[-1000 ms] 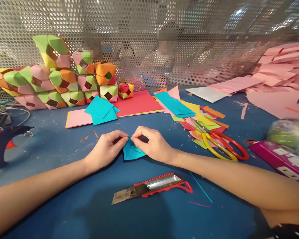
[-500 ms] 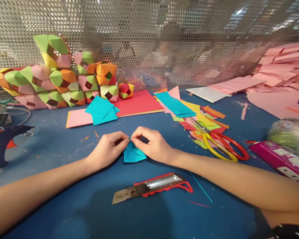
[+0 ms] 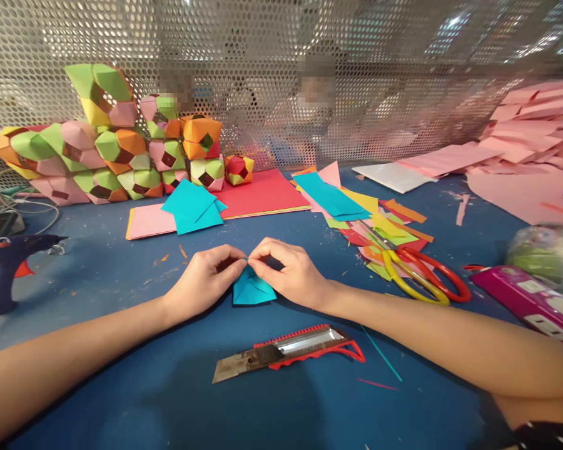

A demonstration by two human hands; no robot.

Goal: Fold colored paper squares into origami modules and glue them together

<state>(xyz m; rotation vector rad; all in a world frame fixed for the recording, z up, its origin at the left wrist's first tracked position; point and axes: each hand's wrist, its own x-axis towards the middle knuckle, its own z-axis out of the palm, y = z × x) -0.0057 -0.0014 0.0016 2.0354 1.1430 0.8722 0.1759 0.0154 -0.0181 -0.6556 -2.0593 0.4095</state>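
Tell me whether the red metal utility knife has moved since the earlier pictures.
No; the knife keeps its place beside the thin teal paper strip.

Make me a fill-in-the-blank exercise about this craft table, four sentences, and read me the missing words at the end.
1. The left hand and right hand pinch a small blue piece of folded ____.
2. The utility knife lies with its blade pointing toward the ____ side of the picture.
3. The scissors have one yellow handle and one ____ handle.
4. The metal sheet behind the table is full of small ____.

Missing words: paper; left; red; holes.
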